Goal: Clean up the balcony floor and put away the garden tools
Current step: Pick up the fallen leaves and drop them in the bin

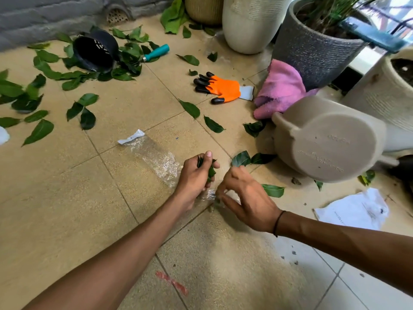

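You can't see the teal-handled garden tool's (155,52) head under green leaves (130,63); your right hand's (248,198) fingertips blur.

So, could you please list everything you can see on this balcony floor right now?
loose leaves: many, green, scattered over floor
black pot: one, tipped, far left
hand tool: one, teal handle, beside black pot
glove: one, orange and black, centre
cloth: one, pink, by grey planter
beige pot: one, on its side, right
plastic wrapper: one, clear, centre
paper: one, white, right
left hand: grips leaves
right hand: pinches wrapper
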